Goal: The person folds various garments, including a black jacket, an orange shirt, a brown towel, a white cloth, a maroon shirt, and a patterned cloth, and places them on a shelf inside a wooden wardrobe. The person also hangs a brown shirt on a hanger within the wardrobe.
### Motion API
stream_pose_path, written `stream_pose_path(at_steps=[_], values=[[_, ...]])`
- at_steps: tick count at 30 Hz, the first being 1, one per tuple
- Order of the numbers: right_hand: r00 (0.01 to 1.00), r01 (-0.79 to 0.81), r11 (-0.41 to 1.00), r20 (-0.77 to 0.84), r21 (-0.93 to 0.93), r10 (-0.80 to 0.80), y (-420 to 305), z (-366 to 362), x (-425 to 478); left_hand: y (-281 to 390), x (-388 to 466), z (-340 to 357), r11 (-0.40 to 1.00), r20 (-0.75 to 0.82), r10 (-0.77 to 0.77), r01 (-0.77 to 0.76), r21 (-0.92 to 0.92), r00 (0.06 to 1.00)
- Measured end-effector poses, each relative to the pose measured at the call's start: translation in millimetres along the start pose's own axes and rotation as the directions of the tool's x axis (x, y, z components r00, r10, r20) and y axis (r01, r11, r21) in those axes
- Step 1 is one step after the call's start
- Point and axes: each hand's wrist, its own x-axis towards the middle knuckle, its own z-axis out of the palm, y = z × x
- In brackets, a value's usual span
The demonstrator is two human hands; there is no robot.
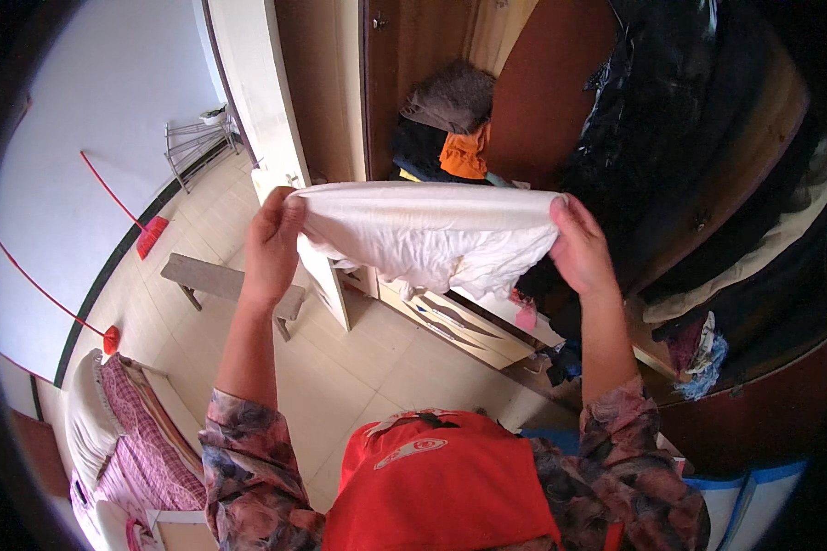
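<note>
A white cloth garment is stretched level between my two hands, in front of an open wardrobe. My left hand pinches its left upper corner, thumb on the near side. At the opposite corner my right hand grips the fabric in the same way. The upper band is taut and smooth, while the lower part hangs in wrinkles with an uneven edge. Behind it, a grey-brown folded cloth and an orange cloth lie piled on a wardrobe shelf.
Drawers stand below the garment, with a pink cloth at one. Dark clothes hang at right. To the left are a wooden bench, red brooms, a metal rack and a bed. An open white door projects nearby.
</note>
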Motion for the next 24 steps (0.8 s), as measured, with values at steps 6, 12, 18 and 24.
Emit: stream_pose_path(at_steps=[6, 12, 18, 24], values=[[0.989, -0.123, 0.992, -0.078, 0.041, 0.126, 47, 6, 33, -21, 17, 4, 0.956, 0.030, -0.270, 0.272, -0.110, 0.962], [0.967, -0.194, 0.976, 0.187, 0.097, 0.173, 9, 36, 27, -17, 25, -11, 0.943, 0.025, -0.285, 0.285, -0.173, 0.958], [0.976, -0.142, 0.979, 0.147, -0.144, 0.163, 14, 38, 36, -28, 23, -32, 0.953, -0.036, -0.068, 0.076, 0.293, 0.997], [0.963, -0.128, 0.992, 0.238, -0.007, 0.125, 25, 52, 47, -33, 29, -33, 0.946, -0.020, -0.304, 0.300, -0.126, 0.952]])
